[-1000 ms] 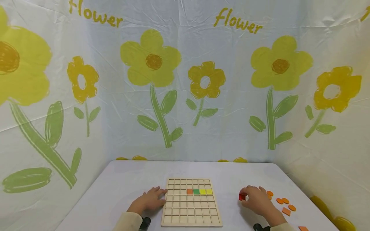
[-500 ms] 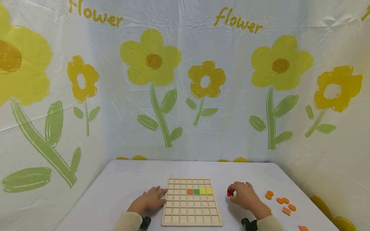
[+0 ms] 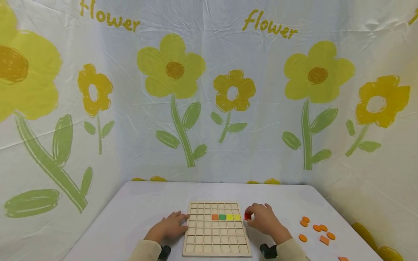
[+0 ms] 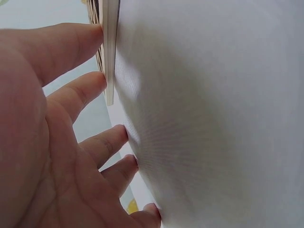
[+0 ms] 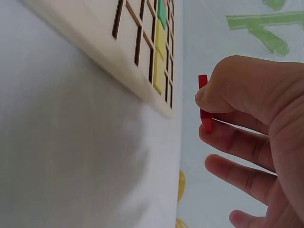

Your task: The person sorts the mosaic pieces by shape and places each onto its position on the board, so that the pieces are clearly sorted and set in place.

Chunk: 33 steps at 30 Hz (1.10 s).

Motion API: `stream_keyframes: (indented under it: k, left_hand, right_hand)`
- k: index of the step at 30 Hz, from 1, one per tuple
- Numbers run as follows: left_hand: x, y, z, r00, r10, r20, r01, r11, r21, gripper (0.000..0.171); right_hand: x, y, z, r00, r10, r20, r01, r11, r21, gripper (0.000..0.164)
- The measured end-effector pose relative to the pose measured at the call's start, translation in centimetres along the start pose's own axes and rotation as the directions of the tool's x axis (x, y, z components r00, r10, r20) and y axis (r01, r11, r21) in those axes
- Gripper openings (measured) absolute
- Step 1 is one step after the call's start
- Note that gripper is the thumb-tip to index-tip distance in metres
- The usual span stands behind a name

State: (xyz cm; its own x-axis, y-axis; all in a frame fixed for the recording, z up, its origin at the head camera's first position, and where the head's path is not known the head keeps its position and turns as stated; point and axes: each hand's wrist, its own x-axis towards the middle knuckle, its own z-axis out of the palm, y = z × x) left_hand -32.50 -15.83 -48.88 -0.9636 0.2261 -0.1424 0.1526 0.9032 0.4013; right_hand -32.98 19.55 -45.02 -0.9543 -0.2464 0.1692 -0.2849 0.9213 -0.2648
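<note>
Nearest to me are my two pale sleeves (image 3: 146,250), with one black object (image 3: 165,252) at each wrist. My left hand (image 3: 168,226) is relaxed with spread fingers, grasping nothing; its thumb and one finger touch the left edge of the one wooden board (image 3: 207,239). My right hand (image 3: 266,219) pinches one red tile (image 3: 247,216) between thumb and fingers, above the worktop (image 3: 156,194), just beside the right edge of the board and apart from it. On the right side lie two orange square tiles (image 3: 324,240) and six orange round pieces (image 3: 302,238). In the board, four tiles sit in one row, side by side: one orange-red tile (image 3: 214,217), one green tile (image 3: 222,217) and two yellow tiles (image 3: 230,217). Behind everything hangs a cloth (image 3: 261,145) with printed flowers.

My sleeves are cut by the bottom edge, and so is the nearer orange square tile. My thumb and fingers cover a part of the red tile. Two farther round pieces lie so close that I cannot tell if they overlap. At the top right, a printed word is mostly cut off.
</note>
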Motion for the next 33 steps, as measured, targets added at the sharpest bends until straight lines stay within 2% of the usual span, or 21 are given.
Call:
stream_keyframes:
  k: [8,16,25,33]
  left_hand:
    - [0.0,-0.1,0.0,1.0,-0.018,0.017,0.018,1.0,0.003,0.052]
    - [-0.1,0.0,-0.1,1.0,-0.015,0.019,0.015,1.0,-0.008,0.051]
    - [-0.3,0.2,-0.3,0.999,-0.03,0.023,0.03,1.0,0.001,0.051]
    - [-0.4,0.4,-0.2,1.0,-0.024,0.005,0.024,0.999,-0.02,0.049]
  right_hand:
    - [1.1,-1.7,1.2,0.996,-0.093,-0.008,0.094,0.995,0.019,0.017]
    - [1.8,-3.3,2.1,0.989,-0.146,0.005,0.145,0.989,0.038,0.019]
    - [2.3,-4.7,2.6,0.967,-0.251,-0.031,0.253,0.966,0.059,0.019]
    - [2.8,-6.2,2.8,0.961,-0.276,-0.015,0.276,0.953,0.123,0.017]
